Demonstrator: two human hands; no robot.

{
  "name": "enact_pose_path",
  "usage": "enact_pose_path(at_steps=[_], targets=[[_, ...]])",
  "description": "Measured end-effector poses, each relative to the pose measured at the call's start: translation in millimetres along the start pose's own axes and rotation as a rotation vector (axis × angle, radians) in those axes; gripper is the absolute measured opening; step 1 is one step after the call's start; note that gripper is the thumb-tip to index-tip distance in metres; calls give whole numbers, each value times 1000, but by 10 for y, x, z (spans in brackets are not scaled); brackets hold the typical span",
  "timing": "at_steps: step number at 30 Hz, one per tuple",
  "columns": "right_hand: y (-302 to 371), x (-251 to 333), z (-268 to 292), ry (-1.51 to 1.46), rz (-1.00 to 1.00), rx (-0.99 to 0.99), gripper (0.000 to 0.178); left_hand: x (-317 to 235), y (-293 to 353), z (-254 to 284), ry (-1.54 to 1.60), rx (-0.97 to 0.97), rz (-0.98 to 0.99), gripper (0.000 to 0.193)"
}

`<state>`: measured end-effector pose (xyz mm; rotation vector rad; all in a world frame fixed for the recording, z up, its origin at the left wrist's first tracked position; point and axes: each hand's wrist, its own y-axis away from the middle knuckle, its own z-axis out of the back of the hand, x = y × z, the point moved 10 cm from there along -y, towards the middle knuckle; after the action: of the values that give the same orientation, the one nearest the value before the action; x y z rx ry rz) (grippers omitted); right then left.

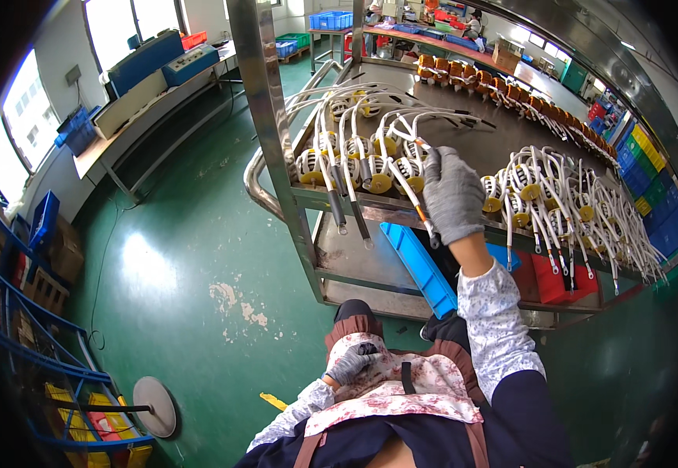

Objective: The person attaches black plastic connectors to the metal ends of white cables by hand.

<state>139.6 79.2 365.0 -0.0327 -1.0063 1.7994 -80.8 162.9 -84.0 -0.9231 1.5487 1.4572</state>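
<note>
Right fingers: bent downward in a grey glove, the right hand (454,199) with its back to the camera; whether they grasp a lead or only touch it cannot be told, as the palm is hidden.
At those fingers: a white lead with orange marks (406,181) slants down just beside the glove, its lug hanging past the worktop's front edge, probably within easy reach.
Left fingers: loosely curled, the left hand (352,363) resting on the flowered apron (444,376); a dark patch at the tips leaves it unclear whether they hold anything. The lap seems a handy resting place.
Left coil group: yellow-ended coils (381,184) sit packed by the steel post (267,109), left of the right hand, some leads draped over the front edge, likely so they tangle less.
Right coil group: similar coils (528,189) stand past the hand, their leads fanned forward, which perhaps keeps the ends countable.
Worktop: brown metal (522,131), with orange-wrapped coils (468,77) lined along its far side, seemingly to separate them from the white-leaded ones.
Below: a blue bin (419,269) tilts and a red bin (555,282) sits under the leads.
</note>
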Motion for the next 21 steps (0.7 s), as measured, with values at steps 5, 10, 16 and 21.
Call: enact_pose_path(at_steps=[5,10,16,21], targets=[[-21,56,-93,27,147,110,26,69,-26,4,4,9,4,28],[-75,166,-296,184,158,162,23,-15,3,-37,142,20,-21,27],[40,84,-348,180,69,303,27,-166,20,27,-143,4,-85,26],[-173,128,-440,276,210,105,17,46,-10,-50,25,51,-8,28]])
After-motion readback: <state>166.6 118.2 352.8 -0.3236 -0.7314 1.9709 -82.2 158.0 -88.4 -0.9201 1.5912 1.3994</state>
